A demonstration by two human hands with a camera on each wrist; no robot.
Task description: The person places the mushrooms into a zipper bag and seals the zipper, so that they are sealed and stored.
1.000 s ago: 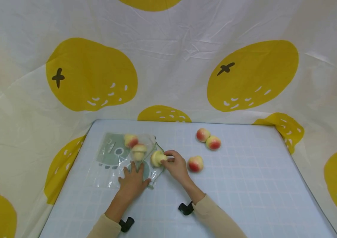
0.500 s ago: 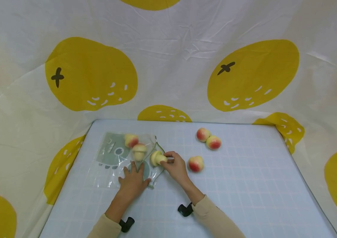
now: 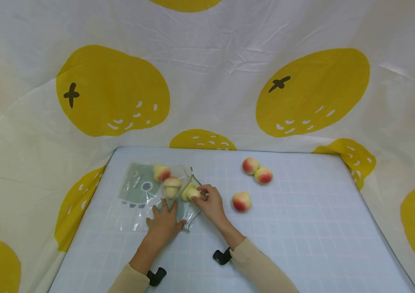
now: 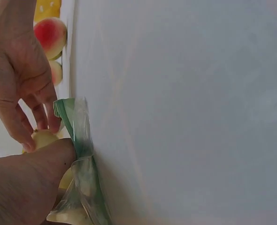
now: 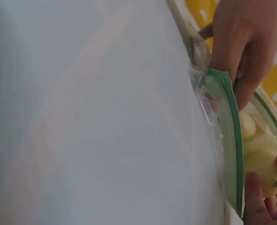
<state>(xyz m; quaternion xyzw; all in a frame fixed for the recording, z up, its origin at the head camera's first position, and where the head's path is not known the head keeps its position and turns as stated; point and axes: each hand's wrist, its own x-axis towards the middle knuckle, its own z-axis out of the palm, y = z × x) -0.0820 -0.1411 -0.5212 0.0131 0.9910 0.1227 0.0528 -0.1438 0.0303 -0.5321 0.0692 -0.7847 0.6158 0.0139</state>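
A clear zip bag (image 3: 128,215) with a green print lies on the left of the table, its mouth toward the right. Through its plastic show a peach (image 3: 161,173) and a pale mushroom (image 3: 172,187). My left hand (image 3: 165,224) rests on the bag near its mouth with fingers spread. With thumb and fingers my right hand (image 3: 211,204) pinches a second pale mushroom (image 3: 191,193) by the stem, within the bag's mouth. The right wrist view shows this mushroom (image 5: 263,159) between the green zip edges (image 5: 236,136), partly covered by fingertips.
Just right of my right hand sits a peach (image 3: 242,202). Two more peaches, one (image 3: 250,166) touching the other (image 3: 263,175), lie farther back. A white cloth (image 3: 214,93) with yellow fruit prints hangs behind the table (image 3: 302,228).
My right hand has moved slightly left with the mushroom, bringing it deeper into the bag's mouth. My left hand stays in place on the bag.
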